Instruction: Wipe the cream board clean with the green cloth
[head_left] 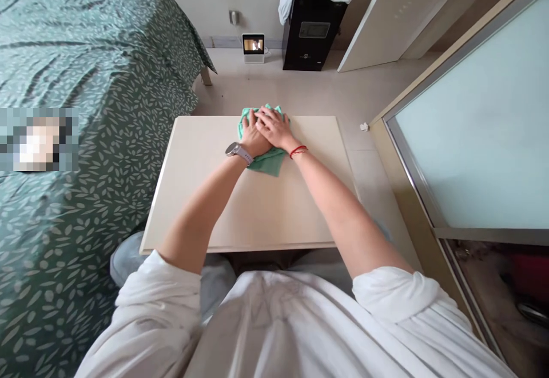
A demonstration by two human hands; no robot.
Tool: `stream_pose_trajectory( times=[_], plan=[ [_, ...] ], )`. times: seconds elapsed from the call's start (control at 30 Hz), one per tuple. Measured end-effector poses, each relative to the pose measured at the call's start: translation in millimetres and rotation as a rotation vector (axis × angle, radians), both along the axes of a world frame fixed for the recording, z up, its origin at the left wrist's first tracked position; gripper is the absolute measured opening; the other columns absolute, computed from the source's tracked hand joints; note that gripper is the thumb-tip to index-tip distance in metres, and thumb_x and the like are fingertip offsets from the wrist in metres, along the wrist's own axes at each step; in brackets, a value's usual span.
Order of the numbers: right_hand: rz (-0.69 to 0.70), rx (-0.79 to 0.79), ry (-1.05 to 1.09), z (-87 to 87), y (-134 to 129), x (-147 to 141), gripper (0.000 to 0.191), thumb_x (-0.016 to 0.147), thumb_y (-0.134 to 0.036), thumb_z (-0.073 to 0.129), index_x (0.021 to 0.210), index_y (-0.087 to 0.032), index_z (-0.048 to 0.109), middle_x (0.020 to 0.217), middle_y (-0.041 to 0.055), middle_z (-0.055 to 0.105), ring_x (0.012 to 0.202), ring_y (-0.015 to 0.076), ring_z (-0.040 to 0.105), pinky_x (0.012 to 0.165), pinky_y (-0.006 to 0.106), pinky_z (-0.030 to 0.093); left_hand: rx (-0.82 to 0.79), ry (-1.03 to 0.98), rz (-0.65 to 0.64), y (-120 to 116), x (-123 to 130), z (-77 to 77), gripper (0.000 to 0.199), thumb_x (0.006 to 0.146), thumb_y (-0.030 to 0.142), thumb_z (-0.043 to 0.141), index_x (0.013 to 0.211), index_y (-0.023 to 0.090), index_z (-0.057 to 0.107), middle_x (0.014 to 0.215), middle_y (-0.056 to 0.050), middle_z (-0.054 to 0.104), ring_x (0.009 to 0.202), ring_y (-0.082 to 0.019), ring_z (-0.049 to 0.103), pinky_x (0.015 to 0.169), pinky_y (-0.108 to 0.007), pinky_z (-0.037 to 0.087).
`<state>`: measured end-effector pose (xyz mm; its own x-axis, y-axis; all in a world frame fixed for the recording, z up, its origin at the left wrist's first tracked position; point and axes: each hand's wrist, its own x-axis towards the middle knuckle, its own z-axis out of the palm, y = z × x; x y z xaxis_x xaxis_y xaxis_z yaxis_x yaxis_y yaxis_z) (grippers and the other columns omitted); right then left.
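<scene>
Because both hands, the left hand [253, 138] under the right hand [274, 128], press flat with fingers spread on the green cloth [268, 160] near the bench's [193, 195] far edge, a hard push could slide it off.

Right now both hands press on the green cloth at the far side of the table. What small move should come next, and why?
Probably draw the cloth toward the body. Both the left hand and the right hand lie flat on it near the far edge, and most of the table stretches bare on the near side.
</scene>
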<state>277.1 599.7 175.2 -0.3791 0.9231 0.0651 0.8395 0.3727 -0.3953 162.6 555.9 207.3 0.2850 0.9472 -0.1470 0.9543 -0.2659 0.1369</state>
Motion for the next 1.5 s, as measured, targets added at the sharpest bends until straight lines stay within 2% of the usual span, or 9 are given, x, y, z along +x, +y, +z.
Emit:
stream_pose_trajectory(
  times=[0.23,0.43,0.63,0.87,0.93,1.0,1.13,1.3,1.5],
  plan=[
    [-0.264,-0.008,-0.011,-10.2,-21,114,0.074,0.129,-0.04,0.021,0.188,-0.028,0.064,0.205,0.0133,0.046,0.191,0.0352,0.039,0.155,0.077,0.028,-0.013,-0.077,-0.239,1,93,-0.7,0.076,0.136,0.035,0.039,0.206,0.011,0.022,0.209,-0.02,0.016,0.195,-0.053,0.006,0.159,-0.067,0.009],
    [-0.515,0.061,-0.004,-34.3,-89,132,0.071,0.124,-0.045,0.03,0.184,-0.03,0.066,0.202,0.0197,0.047,0.187,0.05,0.041,0.141,0.096,0.036,-0.015,-0.017,-0.531,-29,106,-1.0,0.074,0.133,0.038,0.053,0.201,0.011,0.04,0.21,-0.018,0.012,0.196,-0.049,0.007,0.161,-0.063,0.008],
    [-0.495,0.088,0.029,-31.8,-92,84,0.068,0.125,-0.049,0.036,0.179,-0.026,0.071,0.199,0.0221,0.05,0.183,0.0563,0.044,0.138,0.099,0.039,-0.05,0.033,-0.512,-28,69,-0.5,0.085,0.129,0.036,0.063,0.204,0.011,0.032,0.211,-0.015,0.011,0.197,-0.047,0.003,0.161,-0.059,0.007],
    [-0.18,-0.011,-0.034,10.2,-50,-55,0.068,0.129,-0.037,0.038,0.191,-0.025,0.06,0.208,0.0175,0.039,0.192,0.0497,0.033,0.152,0.09,0.025,0.025,0.119,-0.229,-5,-60,-8.7,0.085,0.131,0.036,0.054,0.206,0.015,0.022,0.211,-0.011,0.011,0.198,-0.04,0.005,0.159,-0.05,-0.008],
    [-0.075,-0.037,-0.026,16.7,-46,-98,0.068,0.128,-0.038,0.042,0.192,-0.027,0.059,0.209,0.014,0.037,0.192,0.0492,0.032,0.152,0.091,0.022,0.006,0.117,-0.096,-12,-104,-10.1,0.085,0.128,0.037,0.055,0.205,0.014,0.029,0.211,-0.013,0.013,0.197,-0.048,0.003,0.16,-0.059,0.0],
    [0.037,-0.051,-0.004,20.0,-47,-136,0.068,0.127,-0.04,0.044,0.192,-0.029,0.059,0.21,0.0122,0.035,0.192,0.0491,0.032,0.152,0.093,0.019,0.006,0.057,0.037,-26,-143,-10.8,0.086,0.126,0.038,0.054,0.205,0.014,0.03,0.211,-0.014,0.012,0.198,-0.046,0.002,0.16,-0.06,0.002],
    [0.244,-0.073,0.011,21.7,-62,-189,0.066,0.127,-0.041,0.044,0.191,-0.03,0.06,0.212,0.01,0.032,0.195,0.046,0.028,0.154,0.09,0.016,0.025,0.067,0.232,-72,-191,-7.9,0.087,0.127,0.04,0.046,0.205,0.006,0.025,0.211,-0.018,0.009,0.197,-0.048,0.0,0.16,-0.063,0.006],
    [0.448,-0.076,0.01,15.6,-85,-205,0.068,0.126,-0.035,0.048,0.194,-0.031,0.056,0.211,0.0095,0.033,0.196,0.0448,0.026,0.156,0.086,0.016,-0.005,0.109,0.41,-124,-186,1.8,0.086,0.131,0.042,0.046,0.207,0.011,0.019,0.21,-0.022,0.009,0.193,-0.061,0.002,0.154,-0.081,0.017],
    [0.513,-0.071,0.052,-2.2,-81,-153,0.071,0.126,-0.03,0.047,0.198,-0.029,0.052,0.208,0.0118,0.039,0.195,0.0452,0.028,0.156,0.085,0.016,-0.054,0.19,0.475,-130,-119,10.5,0.085,0.137,0.046,0.041,0.207,0.013,0.007,0.209,-0.025,0.007,0.192,-0.063,0.006,0.154,-0.08,0.017]
  ],
)
